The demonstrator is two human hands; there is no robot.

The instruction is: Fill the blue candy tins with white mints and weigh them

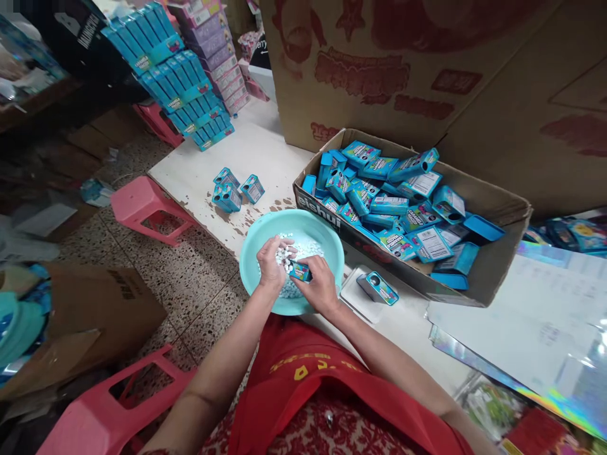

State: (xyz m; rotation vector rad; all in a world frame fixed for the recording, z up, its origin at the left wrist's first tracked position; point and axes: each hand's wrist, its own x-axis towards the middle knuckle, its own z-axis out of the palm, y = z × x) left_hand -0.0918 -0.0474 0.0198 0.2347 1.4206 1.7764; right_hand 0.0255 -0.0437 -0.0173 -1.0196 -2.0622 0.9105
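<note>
A turquoise basin (251, 230) holding many small white candies (308, 245) is at the table's front edge. Over it, my left hand (273, 264) is cupped around a handful of the white candies. My right hand (322, 284) grips a small blue candy box (300, 271), whose end is turned toward the candies in my left palm. Right of the basin, another blue candy box (379, 289) with a round hole in its end lies on a small white scale (363, 300).
A cardboard box (502, 253) full of blue candy boxes stands behind and right of the basin. Several small boxes (227, 189) stand on the white table (190, 167). Stacked blue packs (184, 95) rise at the far left corner. Pink stools (142, 205) are on the floor.
</note>
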